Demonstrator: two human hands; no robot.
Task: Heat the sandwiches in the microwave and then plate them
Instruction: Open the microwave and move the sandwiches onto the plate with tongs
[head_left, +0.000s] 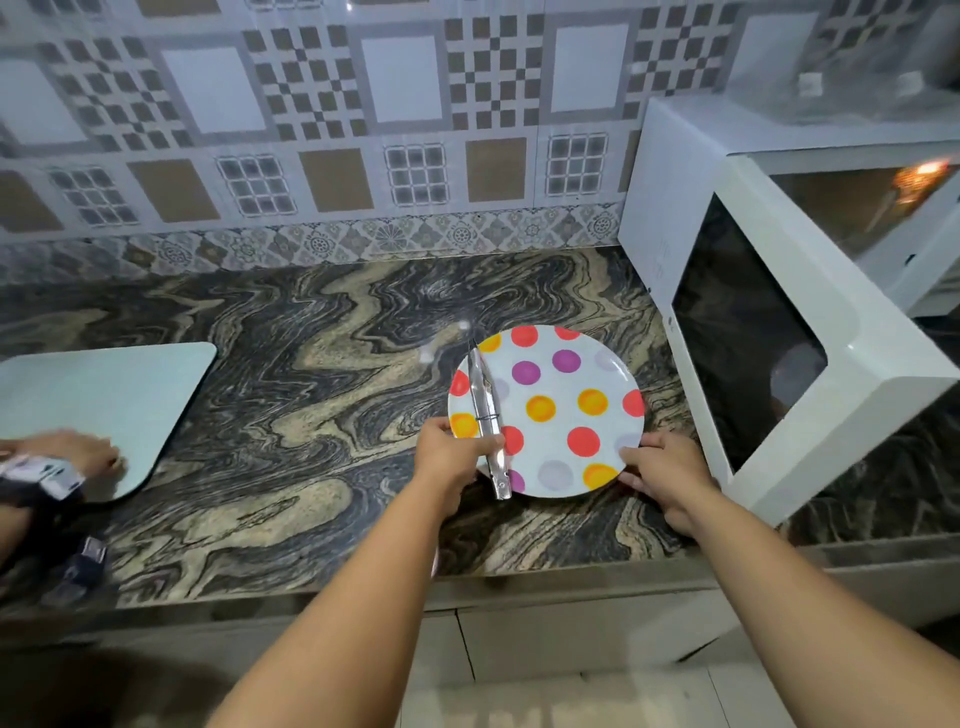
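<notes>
A white plate (563, 431) with coloured dots lies on the marbled counter, just left of the microwave. Steel tongs (487, 410) lie across the plate's left side. My left hand (451, 454) grips the plate's near-left rim, its thumb over the tongs' handle. My right hand (662, 475) grips the near-right rim, thumb on top. The white microwave (675, 171) stands at the right with its door (769, 332) swung open toward me; its cavity is lit orange. No sandwiches are visible.
A pale blue cutting board (104, 400) lies at the counter's left. Another person's hand (88, 452) rests on its near edge. The open door juts out close to the plate's right rim. The tiled wall closes the back.
</notes>
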